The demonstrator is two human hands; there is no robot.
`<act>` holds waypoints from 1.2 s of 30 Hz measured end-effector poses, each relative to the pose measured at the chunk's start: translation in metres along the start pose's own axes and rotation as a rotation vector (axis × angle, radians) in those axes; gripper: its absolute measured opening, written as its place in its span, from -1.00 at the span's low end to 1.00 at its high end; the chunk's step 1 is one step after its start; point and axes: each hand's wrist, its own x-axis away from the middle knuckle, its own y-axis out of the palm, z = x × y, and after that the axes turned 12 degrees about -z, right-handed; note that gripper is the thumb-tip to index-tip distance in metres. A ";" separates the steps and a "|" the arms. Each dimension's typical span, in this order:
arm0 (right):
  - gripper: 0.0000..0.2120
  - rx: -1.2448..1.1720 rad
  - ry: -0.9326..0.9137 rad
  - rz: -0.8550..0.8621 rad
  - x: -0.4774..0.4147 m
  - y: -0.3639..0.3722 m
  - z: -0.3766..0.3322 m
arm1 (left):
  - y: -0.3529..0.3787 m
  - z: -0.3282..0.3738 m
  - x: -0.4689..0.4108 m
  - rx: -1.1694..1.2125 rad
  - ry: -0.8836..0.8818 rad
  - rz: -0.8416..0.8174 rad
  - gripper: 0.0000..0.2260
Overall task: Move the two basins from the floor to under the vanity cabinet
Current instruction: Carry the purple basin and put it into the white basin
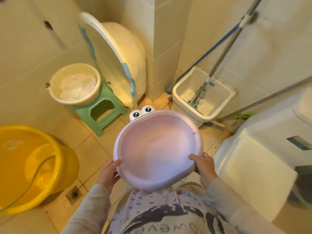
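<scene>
A pale pink basin (157,147) with two cartoon eyes on its far rim is held up off the floor in front of my body, its inside empty and facing me. My left hand (108,173) grips its near left rim, thumb over the edge. My right hand (203,165) grips its near right rim the same way. A cream basin (74,83) with white cloth inside rests on a green plastic stool (101,108) by the left wall. The vanity cabinet is not in view.
A big yellow tub (32,166) with a hose in it stands on the floor at the left. A white baby bathtub (118,59) leans upright in the corner. A mop sink (202,97) with mop poles is ahead right; a white appliance (256,162) stands at the right. A floor drain (74,194) lies near my feet.
</scene>
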 end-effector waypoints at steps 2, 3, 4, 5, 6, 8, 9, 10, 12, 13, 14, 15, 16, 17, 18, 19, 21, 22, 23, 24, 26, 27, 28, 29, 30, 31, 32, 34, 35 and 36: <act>-0.85 -0.057 -0.012 0.030 0.008 0.006 0.006 | -0.001 0.013 -0.005 -0.019 -0.001 -0.034 -0.87; -0.85 -0.086 -0.018 0.047 0.013 0.009 0.009 | -0.002 0.020 -0.008 -0.048 -0.005 -0.058 -0.86; -0.85 -0.119 -0.024 0.067 0.017 0.010 0.013 | -0.004 0.028 -0.011 -0.085 -0.013 -0.087 -0.85; -0.86 -0.153 -0.027 0.095 0.023 0.009 0.019 | -0.006 0.034 -0.014 -0.134 -0.028 -0.121 -0.85; -0.86 -0.189 -0.022 0.126 0.029 0.009 0.027 | -0.008 0.041 -0.015 -0.190 -0.044 -0.156 -0.85; -0.83 -0.273 -0.002 0.189 0.042 0.011 0.047 | -0.009 0.052 -0.020 -0.305 -0.060 -0.226 -0.85; -0.79 -0.317 0.013 0.217 0.049 0.013 0.059 | -0.008 0.057 -0.023 -0.351 -0.059 -0.254 -0.86; -0.74 -0.358 0.030 0.244 0.057 0.016 0.071 | -0.007 0.061 -0.025 -0.386 -0.058 -0.272 -0.88; -0.66 -0.441 0.053 0.301 0.071 0.023 0.095 | -0.002 0.064 -0.029 -0.456 -0.067 -0.315 -0.98; -0.65 -0.483 0.059 0.334 0.079 0.026 0.107 | 0.001 0.064 -0.032 -0.497 -0.078 -0.342 -0.94; -0.65 -0.529 0.066 0.371 0.088 0.030 0.119 | 0.004 0.063 -0.034 -0.539 -0.096 -0.368 -0.90; -0.66 -0.567 0.076 0.411 0.098 0.031 0.131 | 0.009 0.061 -0.036 -0.582 -0.114 -0.397 -0.89; -0.67 -0.600 0.089 0.461 0.108 0.031 0.146 | 0.016 0.058 -0.037 -0.632 -0.137 -0.436 -0.91; -0.68 -0.628 0.102 0.499 0.118 0.031 0.158 | 0.023 0.054 -0.039 -0.677 -0.154 -0.471 -0.94; -0.69 -0.664 0.113 0.523 0.127 0.030 0.170 | 0.031 0.049 -0.040 -0.719 -0.167 -0.500 -0.97; -0.70 -0.730 0.118 0.546 0.138 0.029 0.184 | 0.042 0.043 -0.039 -0.771 -0.181 -0.540 -0.99; -0.69 -0.885 0.110 0.593 0.161 0.026 0.211 | 0.067 0.027 -0.033 -0.874 -0.221 -0.633 -0.97; -0.69 -0.940 0.106 0.625 0.173 0.027 0.225 | 0.081 0.019 -0.028 -0.921 -0.241 -0.674 -0.96; -0.69 -0.983 0.105 0.660 0.183 0.028 0.237 | 0.094 0.009 -0.023 -0.971 -0.255 -0.712 -0.95; -0.69 -1.025 0.101 0.702 0.193 0.029 0.250 | 0.107 -0.001 -0.016 -1.019 -0.266 -0.748 -0.95; -0.66 -1.124 0.097 0.788 0.214 0.031 0.273 | 0.132 -0.022 -0.001 -1.100 -0.280 -0.823 -0.93; -0.63 -1.188 0.093 0.823 0.224 0.032 0.283 | 0.144 -0.033 0.008 -1.140 -0.282 -0.863 -0.92; -0.61 -1.252 0.079 0.850 0.233 0.033 0.294 | 0.156 -0.044 0.018 -1.182 -0.283 -0.903 -0.90; -0.63 -1.306 0.063 0.877 0.243 0.033 0.304 | 0.167 -0.055 0.028 -1.221 -0.283 -0.942 -0.90; -0.66 -1.347 0.048 0.908 0.252 0.032 0.315 | 0.177 -0.068 0.038 -1.255 -0.285 -0.976 -0.89; -0.70 -1.379 0.041 0.936 0.260 0.030 0.325 | 0.186 -0.081 0.048 -1.287 -0.286 -1.005 -0.89; -0.76 -1.400 0.041 0.962 0.268 0.027 0.336 | 0.194 -0.095 0.058 -1.319 -0.284 -1.030 -0.88; -0.87 -1.409 0.048 1.010 0.285 0.017 0.357 | 0.207 -0.124 0.079 -1.373 -0.284 -1.069 -0.85; -0.90 -1.402 0.043 1.029 0.294 0.010 0.368 | 0.212 -0.140 0.089 -1.388 -0.289 -1.085 -0.87; -0.92 -1.394 0.033 1.047 0.303 0.002 0.379 | 0.218 -0.156 0.100 -1.398 -0.296 -1.094 -0.90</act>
